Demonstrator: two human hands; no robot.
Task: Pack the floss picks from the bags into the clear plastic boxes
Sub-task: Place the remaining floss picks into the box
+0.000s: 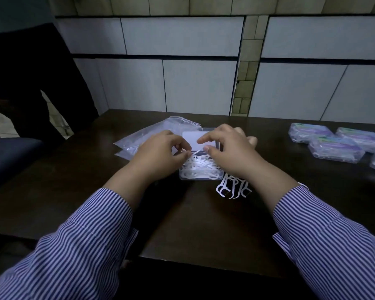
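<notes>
I sat at a plain packing bench, some small workroom rather than a home — so the surroundings told me. The dark wooden table (pixel 193 224) stood pushed against a wall of large pale tiles (pixel 182 35) with dark grout bands. On the table's right far corner lay finished clear boxes (pixel 336 149) with purple labels; toward its back left, flat plastic bags (pixel 152 133) — and off its left edge, a dark chair (pixel 15 156).

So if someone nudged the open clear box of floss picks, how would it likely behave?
The clear plastic box would probably slide easily: it looks small, light and thin-walled on the smooth dark table. Its floss picks are piled loosely above the rim, so some could spill. The raised lid might flop.
</notes>
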